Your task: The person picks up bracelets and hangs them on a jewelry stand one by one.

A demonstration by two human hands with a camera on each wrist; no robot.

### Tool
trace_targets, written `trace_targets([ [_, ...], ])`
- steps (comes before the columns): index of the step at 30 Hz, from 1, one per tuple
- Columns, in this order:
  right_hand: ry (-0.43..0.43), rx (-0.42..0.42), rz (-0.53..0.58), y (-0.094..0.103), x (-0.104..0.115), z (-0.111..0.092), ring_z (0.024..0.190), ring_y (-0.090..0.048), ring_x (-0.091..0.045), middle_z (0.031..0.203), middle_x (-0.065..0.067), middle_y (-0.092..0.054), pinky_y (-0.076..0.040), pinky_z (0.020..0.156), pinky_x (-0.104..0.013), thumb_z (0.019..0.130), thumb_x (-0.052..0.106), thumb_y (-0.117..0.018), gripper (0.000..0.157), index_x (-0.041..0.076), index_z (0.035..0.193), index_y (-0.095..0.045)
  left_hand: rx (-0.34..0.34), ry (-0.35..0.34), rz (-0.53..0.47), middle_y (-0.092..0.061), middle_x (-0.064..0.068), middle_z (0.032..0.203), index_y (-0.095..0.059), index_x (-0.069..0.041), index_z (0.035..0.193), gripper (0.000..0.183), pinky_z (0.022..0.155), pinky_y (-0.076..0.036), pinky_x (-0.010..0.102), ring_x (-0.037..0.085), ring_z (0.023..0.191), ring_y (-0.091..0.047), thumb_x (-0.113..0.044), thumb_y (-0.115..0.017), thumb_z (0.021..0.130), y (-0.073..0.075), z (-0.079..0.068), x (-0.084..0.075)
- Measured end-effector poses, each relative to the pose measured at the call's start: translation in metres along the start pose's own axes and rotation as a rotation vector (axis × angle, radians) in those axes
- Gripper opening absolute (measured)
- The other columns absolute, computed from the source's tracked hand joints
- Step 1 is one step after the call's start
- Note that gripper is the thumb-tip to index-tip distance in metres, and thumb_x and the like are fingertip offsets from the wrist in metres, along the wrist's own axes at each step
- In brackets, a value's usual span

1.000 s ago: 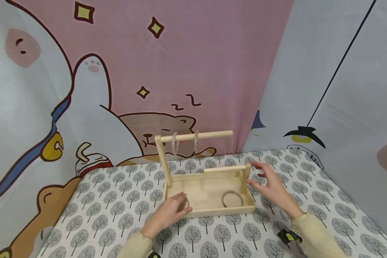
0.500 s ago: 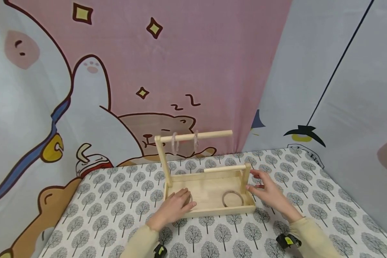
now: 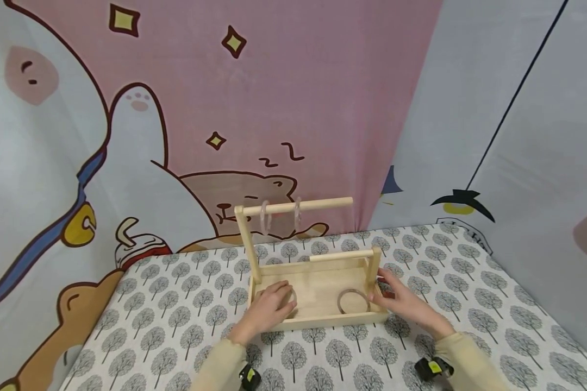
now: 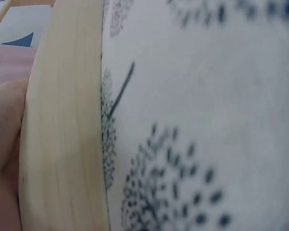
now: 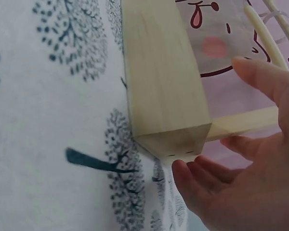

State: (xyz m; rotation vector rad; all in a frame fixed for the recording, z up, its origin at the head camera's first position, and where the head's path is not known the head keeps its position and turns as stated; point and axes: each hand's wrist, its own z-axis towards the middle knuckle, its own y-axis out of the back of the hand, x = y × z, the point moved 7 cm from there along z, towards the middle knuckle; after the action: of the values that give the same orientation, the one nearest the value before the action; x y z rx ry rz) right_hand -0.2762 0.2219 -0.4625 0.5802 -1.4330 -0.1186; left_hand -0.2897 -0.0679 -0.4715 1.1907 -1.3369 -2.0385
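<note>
My left hand [image 3: 270, 308] lies over the left part of a pale wooden tray [image 3: 330, 322], covering most of a bangle [image 3: 294, 296]. Its fingers look relaxed, and whether they touch that bangle cannot be told. At the tray's right end is my right hand [image 3: 402, 302], thumb and fingers spread and slightly bent around the corner below the short post [image 3: 374, 265]. The thumb reaches in beside a second pinkish-grey bangle [image 3: 352, 291], which lies flat in the tray. In the right wrist view the right hand [image 5: 250, 168] shows nothing in its grasp.
A tall post with a long bar [image 3: 323, 205] rises from the tray's left; two bangles, one farther left [image 3: 263, 218] and one farther right [image 3: 298, 214], hang on it. A shorter bar [image 3: 339, 255] points left from the right post. Tree-print cloth [image 3: 337, 353] covers the table; a cartoon curtain [image 3: 323, 108] stands behind.
My right hand has come down along the right post toward the tray's corner. The left hand has shifted slightly right and away over the tray. The hanging bangles stay in place.
</note>
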Motion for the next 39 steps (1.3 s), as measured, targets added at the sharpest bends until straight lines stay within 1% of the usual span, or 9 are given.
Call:
trace_targets([
  [4,-0.073,0.067,0.063,-0.005,-0.011,-0.001,0.126,-0.038,-0.053,0.149,-0.033,-0.02,-0.042,0.097,-0.059,0.094,0.023,-0.064,0.085,0.006,0.155,-0.008,-0.021,0.022,-0.028,-0.044,0.025,0.142,-0.057,0.0,0.129,0.044,0.1,-0.033,0.065,0.043,0.13,-0.039,-0.031,-0.055,0.098,0.0,0.0,0.0],
  [6,-0.099,0.098,0.054,-0.006,-0.016,-0.002,0.126,-0.038,-0.052,0.149,-0.035,-0.019,-0.041,0.097,-0.059,0.093,0.025,-0.065,0.089,0.005,0.155,-0.004,-0.031,0.029,-0.037,-0.044,0.026,0.141,-0.058,0.0,0.129,0.045,0.1,-0.033,0.066,0.044,0.13,-0.039,-0.032,-0.057,0.096,0.0,0.0,0.0],
  [10,-0.138,0.148,0.041,-0.009,-0.023,-0.004,0.123,-0.044,-0.045,0.15,-0.035,-0.018,-0.044,0.095,-0.053,0.091,0.026,-0.067,0.095,0.006,0.155,0.0,-0.029,0.041,-0.029,-0.046,0.024,0.14,-0.056,0.0,0.131,0.051,0.101,-0.034,0.063,0.043,0.128,-0.041,-0.035,-0.06,0.094,-0.001,0.001,0.001],
  [13,-0.13,0.16,0.043,-0.01,-0.025,-0.005,0.125,-0.042,-0.046,0.152,-0.033,-0.013,-0.044,0.094,-0.053,0.09,0.026,-0.069,0.097,0.009,0.156,0.001,-0.03,0.039,-0.015,-0.047,0.023,0.14,-0.056,-0.001,0.132,0.053,0.1,-0.036,0.062,0.042,0.127,-0.043,-0.036,-0.062,0.092,-0.001,0.003,0.001],
  [18,-0.091,0.163,0.038,-0.011,-0.025,-0.006,0.133,-0.026,-0.051,0.154,-0.032,-0.005,-0.034,0.101,-0.063,0.088,0.026,-0.071,0.101,0.008,0.155,0.002,-0.056,0.061,-0.043,-0.042,0.023,0.144,-0.047,0.002,0.139,0.065,0.101,-0.031,0.065,0.043,0.13,-0.039,-0.036,-0.066,0.09,-0.001,0.004,0.002],
  [22,-0.09,0.166,0.054,-0.012,-0.026,-0.006,0.131,-0.028,-0.051,0.153,-0.033,-0.005,-0.036,0.1,-0.061,0.087,0.024,-0.072,0.102,0.007,0.155,0.002,-0.081,0.094,-0.066,-0.036,0.024,0.147,-0.042,0.005,0.142,0.072,0.104,-0.028,0.066,0.043,0.133,-0.035,-0.036,-0.068,0.088,-0.001,0.003,0.004],
  [29,-0.081,0.157,0.096,-0.011,-0.027,-0.003,0.127,-0.036,-0.049,0.153,-0.032,-0.008,-0.041,0.098,-0.058,0.085,0.02,-0.074,0.103,0.008,0.156,0.0,-0.123,0.186,-0.086,-0.037,0.028,0.145,-0.045,0.006,0.138,0.076,0.104,-0.03,0.063,0.045,0.13,-0.038,-0.037,-0.074,0.083,-0.001,0.002,0.008],
  [34,-0.076,0.15,0.093,-0.01,-0.027,0.0,0.123,-0.042,-0.047,0.153,-0.032,-0.01,-0.047,0.093,-0.05,0.084,0.019,-0.075,0.103,0.009,0.156,-0.001,-0.143,0.255,-0.124,-0.044,0.027,0.139,-0.049,0.007,0.134,0.077,0.101,-0.037,0.06,0.043,0.126,-0.042,-0.033,-0.081,0.076,0.001,0.004,0.013],
  [39,-0.076,0.159,0.105,-0.011,-0.029,0.001,0.122,-0.043,-0.046,0.153,-0.032,-0.011,-0.049,0.089,-0.043,0.085,0.019,-0.074,0.103,0.008,0.156,0.0,-0.148,0.272,-0.137,-0.05,0.024,0.132,-0.055,0.007,0.128,0.071,0.097,-0.042,0.056,0.04,0.12,-0.046,-0.029,-0.084,0.074,0.0,0.004,0.015],
])
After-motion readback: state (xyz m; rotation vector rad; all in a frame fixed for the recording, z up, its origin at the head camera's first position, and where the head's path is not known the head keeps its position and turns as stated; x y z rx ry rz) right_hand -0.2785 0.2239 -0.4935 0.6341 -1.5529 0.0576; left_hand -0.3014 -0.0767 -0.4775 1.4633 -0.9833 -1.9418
